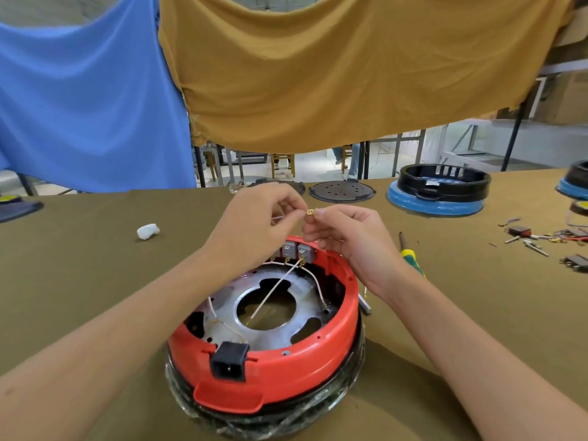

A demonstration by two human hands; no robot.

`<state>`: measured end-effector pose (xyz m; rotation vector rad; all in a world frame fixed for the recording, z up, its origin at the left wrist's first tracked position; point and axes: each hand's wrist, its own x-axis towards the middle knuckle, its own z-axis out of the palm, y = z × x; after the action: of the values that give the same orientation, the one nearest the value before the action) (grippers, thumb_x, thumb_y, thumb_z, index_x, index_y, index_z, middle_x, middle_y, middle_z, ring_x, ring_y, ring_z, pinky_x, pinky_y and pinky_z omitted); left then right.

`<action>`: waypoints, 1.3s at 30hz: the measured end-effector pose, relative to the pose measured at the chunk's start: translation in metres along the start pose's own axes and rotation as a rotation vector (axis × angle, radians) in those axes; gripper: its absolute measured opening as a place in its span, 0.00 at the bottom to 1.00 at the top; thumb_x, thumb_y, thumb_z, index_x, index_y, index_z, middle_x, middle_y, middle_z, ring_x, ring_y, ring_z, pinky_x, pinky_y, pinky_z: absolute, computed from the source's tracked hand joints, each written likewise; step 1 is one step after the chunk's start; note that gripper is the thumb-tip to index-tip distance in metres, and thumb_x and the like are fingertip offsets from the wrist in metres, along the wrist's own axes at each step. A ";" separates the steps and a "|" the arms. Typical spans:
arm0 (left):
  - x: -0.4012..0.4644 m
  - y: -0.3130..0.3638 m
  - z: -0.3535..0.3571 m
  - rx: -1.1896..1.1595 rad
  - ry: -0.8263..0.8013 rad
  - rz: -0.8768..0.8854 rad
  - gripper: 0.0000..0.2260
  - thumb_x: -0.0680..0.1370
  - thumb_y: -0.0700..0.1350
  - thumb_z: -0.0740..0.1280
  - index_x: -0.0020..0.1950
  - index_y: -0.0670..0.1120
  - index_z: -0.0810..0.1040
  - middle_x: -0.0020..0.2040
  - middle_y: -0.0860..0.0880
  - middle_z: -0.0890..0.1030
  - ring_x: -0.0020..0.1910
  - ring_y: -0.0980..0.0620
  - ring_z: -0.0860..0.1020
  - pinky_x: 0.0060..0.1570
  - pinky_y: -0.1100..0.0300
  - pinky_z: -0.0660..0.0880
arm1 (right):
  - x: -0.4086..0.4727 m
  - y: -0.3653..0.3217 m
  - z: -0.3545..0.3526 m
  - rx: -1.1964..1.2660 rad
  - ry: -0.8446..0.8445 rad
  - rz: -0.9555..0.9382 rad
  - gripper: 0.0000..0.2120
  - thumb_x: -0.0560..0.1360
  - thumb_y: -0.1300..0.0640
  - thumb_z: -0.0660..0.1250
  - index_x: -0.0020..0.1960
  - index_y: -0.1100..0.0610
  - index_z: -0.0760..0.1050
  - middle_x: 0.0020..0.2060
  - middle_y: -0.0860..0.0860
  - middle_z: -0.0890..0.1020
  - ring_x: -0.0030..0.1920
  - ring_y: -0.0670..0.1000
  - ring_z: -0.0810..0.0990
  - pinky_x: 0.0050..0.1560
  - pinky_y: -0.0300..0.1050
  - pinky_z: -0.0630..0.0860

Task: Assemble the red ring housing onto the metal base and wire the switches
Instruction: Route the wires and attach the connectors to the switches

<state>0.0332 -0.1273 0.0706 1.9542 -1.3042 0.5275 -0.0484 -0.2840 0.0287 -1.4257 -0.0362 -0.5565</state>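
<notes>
Two hands meet above the far rim of the glossy red plastic ring housing (pixel 280 367), which already sits around the pale stamped-metal base plate (pixel 296 291) on the olive cloth-covered table (pixel 95 281), the whole stack resting on a black, film-wrapped lower body (pixel 356 367). The left hand (pixel 254 224) pinches a thin white wire with thumb and forefinger, and the right hand (pixel 346 233) pinches the small brass spade terminal (pixel 311 212) at its end, the two sets of fingertips almost touching; the other fingers are loosely curled. Below them, two grey rocker switches (pixel 297 249) stand in the housing's far wall with brass tabs facing inward, and several white insulated leads (pixel 276 286) trail across the plate. A black power inlet socket (pixel 229 361) is set in the near wall. The wire looks light and limp, so I judge it best held close behind the terminal, where it will not buckle when pushed. The terminal seems tiny, smooth and easily bent, so a firm pinch on its flat sides should suit. The housing appears rigid but light, and may shift under pushing unless steadied by its rim. A yellow-and-green-handled screwdriver (pixel 412 257) lies just right of the housing.
</notes>
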 end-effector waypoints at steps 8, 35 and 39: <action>-0.010 -0.006 0.008 -0.040 0.064 0.036 0.03 0.77 0.38 0.70 0.48 0.45 0.82 0.43 0.52 0.81 0.43 0.57 0.78 0.43 0.68 0.74 | 0.001 -0.002 -0.002 -0.052 -0.018 -0.028 0.05 0.77 0.62 0.68 0.47 0.63 0.83 0.37 0.56 0.84 0.39 0.50 0.81 0.40 0.39 0.77; -0.014 -0.009 0.007 -0.020 0.041 0.071 0.03 0.77 0.40 0.71 0.47 0.45 0.84 0.41 0.53 0.81 0.41 0.57 0.78 0.43 0.61 0.76 | -0.006 -0.002 0.005 -0.278 0.026 -0.171 0.05 0.76 0.66 0.67 0.44 0.63 0.82 0.34 0.57 0.85 0.33 0.51 0.82 0.33 0.36 0.78; -0.015 -0.009 0.007 -0.034 0.039 0.073 0.03 0.77 0.40 0.71 0.47 0.46 0.84 0.41 0.54 0.81 0.41 0.58 0.78 0.43 0.66 0.74 | -0.008 -0.001 0.006 -0.239 0.035 -0.153 0.06 0.76 0.67 0.67 0.43 0.64 0.83 0.34 0.60 0.84 0.33 0.54 0.81 0.33 0.37 0.78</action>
<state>0.0352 -0.1212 0.0531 1.8654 -1.3547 0.5728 -0.0537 -0.2756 0.0285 -1.6543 -0.0528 -0.7308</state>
